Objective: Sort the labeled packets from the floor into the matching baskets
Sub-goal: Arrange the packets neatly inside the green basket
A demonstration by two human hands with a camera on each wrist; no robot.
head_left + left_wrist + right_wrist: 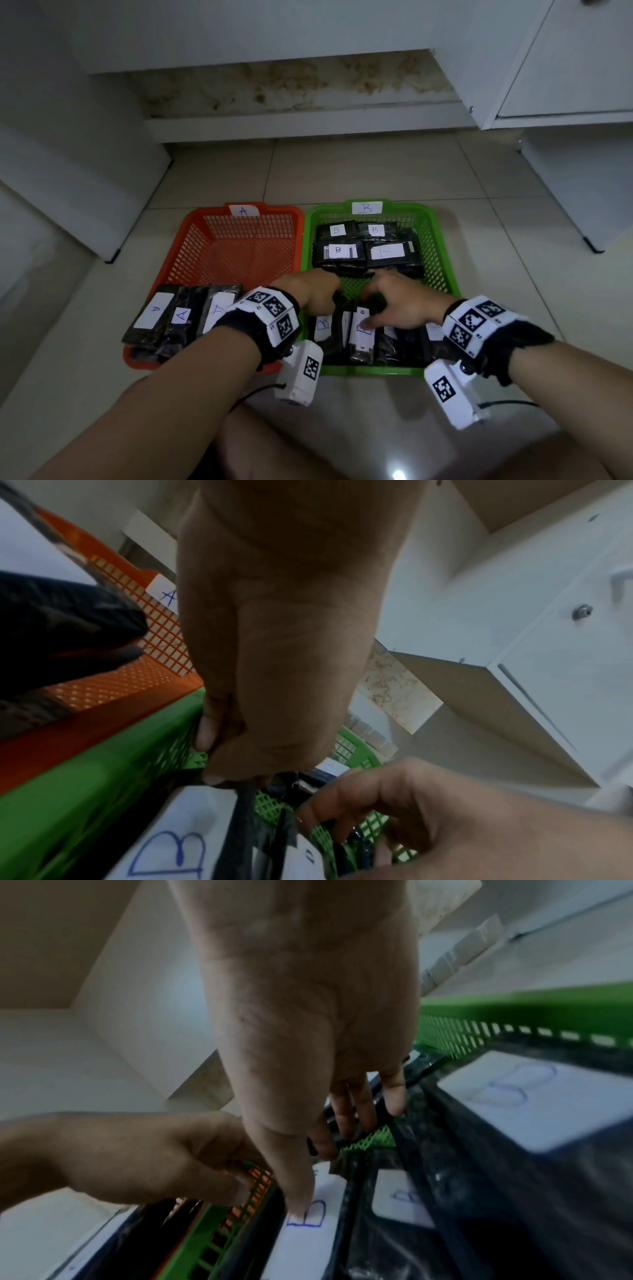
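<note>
The green basket (442,240) marked B holds black packets labeled B (363,250) at its far end and a standing row at its near end. My right hand (394,301) grips one upright B packet (362,337) in that row, thumb on its white label (308,1240), fingers curled over its far end. My left hand (318,291) curls its fingers over the top edge of a neighbouring black packet (240,804) at the row's left end. The orange basket (205,219) marked A holds packets labeled A (181,315) at its near end.
Both baskets sit side by side on a tiled floor (376,171). White cabinets stand at the left (68,188) and right (582,198), with a low white step (308,123) behind. My knees (274,445) are close to the baskets' near edges.
</note>
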